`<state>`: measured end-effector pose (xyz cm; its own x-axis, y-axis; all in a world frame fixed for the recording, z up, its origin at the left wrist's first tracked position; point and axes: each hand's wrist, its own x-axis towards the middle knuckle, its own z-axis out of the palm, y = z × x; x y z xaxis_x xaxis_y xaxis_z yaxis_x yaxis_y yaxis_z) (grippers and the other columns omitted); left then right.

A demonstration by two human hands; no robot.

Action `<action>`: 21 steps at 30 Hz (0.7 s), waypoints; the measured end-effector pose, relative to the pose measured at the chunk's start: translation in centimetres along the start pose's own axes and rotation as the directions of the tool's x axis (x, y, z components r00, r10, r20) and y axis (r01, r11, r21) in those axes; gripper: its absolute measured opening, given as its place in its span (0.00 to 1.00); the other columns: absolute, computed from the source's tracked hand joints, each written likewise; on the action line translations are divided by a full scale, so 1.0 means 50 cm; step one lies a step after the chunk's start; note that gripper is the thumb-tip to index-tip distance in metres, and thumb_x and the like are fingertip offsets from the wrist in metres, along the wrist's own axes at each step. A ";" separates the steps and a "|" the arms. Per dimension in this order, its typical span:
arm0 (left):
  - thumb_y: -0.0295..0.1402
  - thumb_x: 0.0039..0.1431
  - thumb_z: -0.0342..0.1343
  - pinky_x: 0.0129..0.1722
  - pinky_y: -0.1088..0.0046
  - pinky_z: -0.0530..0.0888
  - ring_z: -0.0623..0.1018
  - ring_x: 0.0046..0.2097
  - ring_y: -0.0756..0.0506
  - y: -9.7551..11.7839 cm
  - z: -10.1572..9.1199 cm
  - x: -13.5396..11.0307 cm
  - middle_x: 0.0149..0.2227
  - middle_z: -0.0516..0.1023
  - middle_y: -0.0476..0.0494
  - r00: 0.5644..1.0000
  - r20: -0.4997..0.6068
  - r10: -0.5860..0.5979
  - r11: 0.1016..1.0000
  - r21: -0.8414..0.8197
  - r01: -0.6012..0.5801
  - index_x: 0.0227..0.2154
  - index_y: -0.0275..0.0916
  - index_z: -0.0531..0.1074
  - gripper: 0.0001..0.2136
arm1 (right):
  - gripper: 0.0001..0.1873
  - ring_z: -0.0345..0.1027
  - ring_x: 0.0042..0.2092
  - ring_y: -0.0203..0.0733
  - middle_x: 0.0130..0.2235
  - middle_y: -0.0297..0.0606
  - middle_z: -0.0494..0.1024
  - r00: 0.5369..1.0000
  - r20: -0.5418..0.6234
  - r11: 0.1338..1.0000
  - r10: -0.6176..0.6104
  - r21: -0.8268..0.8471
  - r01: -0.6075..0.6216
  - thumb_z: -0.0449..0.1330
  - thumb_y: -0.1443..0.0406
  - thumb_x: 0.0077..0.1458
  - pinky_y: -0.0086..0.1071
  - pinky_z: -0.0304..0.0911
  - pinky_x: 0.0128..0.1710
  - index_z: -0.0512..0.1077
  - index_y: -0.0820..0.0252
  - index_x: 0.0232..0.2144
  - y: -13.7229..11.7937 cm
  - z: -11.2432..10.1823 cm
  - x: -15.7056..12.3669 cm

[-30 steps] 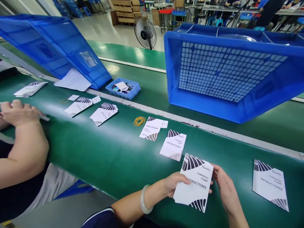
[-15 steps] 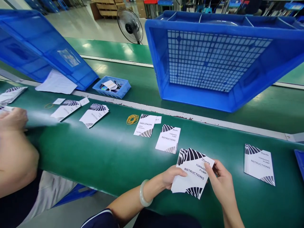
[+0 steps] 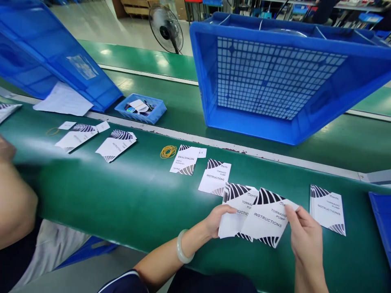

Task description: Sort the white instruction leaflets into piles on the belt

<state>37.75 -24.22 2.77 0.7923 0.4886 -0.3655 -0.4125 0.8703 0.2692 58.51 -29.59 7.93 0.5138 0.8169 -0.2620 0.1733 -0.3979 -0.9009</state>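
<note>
Leaning on edge, blue crate (image 3: 275, 81) shows its mesh floor; small bin (image 3: 156, 115) holds oddments; left hand (image 3: 217, 217) grips one booklet (image 3: 236, 209), right hand (image 3: 305, 238) a second booklet (image 3: 269, 217).

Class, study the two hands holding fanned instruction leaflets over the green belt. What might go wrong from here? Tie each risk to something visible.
1. The left hand and right hand pinch the held leaflets only at their edges, so one may slip onto the belt.
2. The held leaflets hang close to the lying leaflet, so sets might get mixed or miscounted.
</note>
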 end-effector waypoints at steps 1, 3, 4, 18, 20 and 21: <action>0.31 0.49 0.51 0.33 0.69 0.71 0.77 0.39 0.40 0.007 0.004 -0.001 0.42 0.76 0.33 1.000 0.015 0.023 1.000 -0.011 -0.023 0.45 0.27 0.70 0.20 | 0.17 0.67 0.30 0.44 0.31 0.39 0.74 0.999 -0.023 0.998 0.025 0.063 -0.024 0.60 0.52 0.49 0.30 0.61 0.21 0.72 0.58 0.34 0.004 -0.006 0.012; 0.31 0.51 0.48 0.40 0.65 0.70 0.74 0.47 0.36 0.023 0.012 -0.004 0.49 0.72 0.30 0.995 0.041 0.092 0.995 -0.025 -0.091 0.50 0.26 0.66 0.23 | 0.19 0.68 0.31 0.46 0.33 0.41 0.75 0.997 -0.038 0.989 0.064 0.138 -0.058 0.61 0.51 0.48 0.32 0.63 0.23 0.72 0.58 0.36 0.014 -0.013 0.040; 0.31 0.51 0.47 0.44 0.63 0.69 0.71 0.50 0.34 0.031 0.016 -0.006 0.52 0.70 0.29 0.990 0.045 0.136 0.990 -0.033 -0.134 0.52 0.26 0.63 0.24 | 0.20 0.69 0.32 0.47 0.33 0.42 0.76 0.997 -0.030 0.988 0.067 0.142 -0.063 0.61 0.51 0.47 0.34 0.64 0.25 0.72 0.59 0.36 0.021 -0.015 0.055; 0.27 0.44 0.51 0.35 0.68 0.70 0.77 0.36 0.40 -0.021 -0.003 0.001 0.39 0.78 0.32 0.999 -0.034 -0.037 0.999 0.010 0.037 0.49 0.23 0.67 0.25 | 0.15 0.60 0.27 0.37 0.27 0.33 0.69 0.963 0.252 0.960 -0.100 -0.230 0.160 0.57 0.51 0.51 0.30 0.57 0.26 0.65 0.56 0.26 0.015 0.082 0.014; 0.27 0.43 0.51 0.33 0.69 0.69 0.77 0.34 0.41 -0.027 -0.006 0.002 0.37 0.79 0.33 0.998 -0.034 -0.053 0.999 0.011 0.053 0.47 0.23 0.68 0.25 | 0.17 0.57 0.26 0.36 0.25 0.31 0.65 0.960 0.265 0.970 -0.091 -0.197 0.146 0.55 0.52 0.53 0.28 0.54 0.24 0.61 0.56 0.23 0.017 0.083 0.011; 0.26 0.42 0.51 0.33 0.68 0.69 0.77 0.33 0.41 -0.027 -0.005 0.002 0.36 0.79 0.33 0.998 -0.032 -0.052 0.999 0.009 0.053 0.47 0.23 0.68 0.25 | 0.17 0.56 0.26 0.36 0.24 0.31 0.64 0.959 0.266 0.974 -0.097 -0.175 0.147 0.55 0.52 0.54 0.28 0.53 0.24 0.60 0.57 0.23 0.018 0.082 0.010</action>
<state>38.26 -25.33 2.14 0.7979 0.4442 -0.4076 -0.3660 0.8942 0.2579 55.49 -27.85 5.57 0.2526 0.9331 -0.2560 0.3912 -0.3405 -0.8550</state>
